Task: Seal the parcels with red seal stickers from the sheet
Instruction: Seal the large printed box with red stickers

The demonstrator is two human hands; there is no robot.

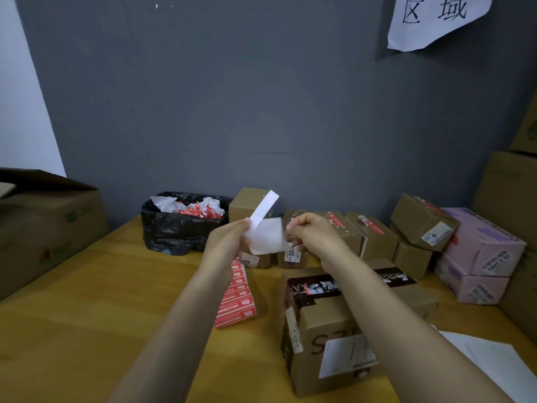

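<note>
Peeling is the step in hand, as I judge it. My left hand (229, 242) pinches the top of the sticker sheet (236, 295), whose red seals hang down toward the table (87, 301). My right hand (312, 231) pinches the edge of the white backing paper (266, 238) stretched between both hands. A narrow white strip (266, 207) stands up at 12 o'clock from my left fingers; whether it is a seal seen from its back I cannot tell.

The next move calls for freeing one seal cleanly, without letting it fold onto itself. It then goes down to the near parcel (325, 324) at 5 o'clock, pressed flat across a flap seam.

As for containers, the black bin bag (180, 231) at 10 o'clock holds crumpled white paper and red scraps. The large carton (52, 225) at 9 o'clock has a flap up, but its inside is hidden from me. The row of parcels (374, 231) at 1 to 2 o'clock is closed, some with red on their tops. The pink boxes (482, 248) are stacked at 3 o'clock.
</note>
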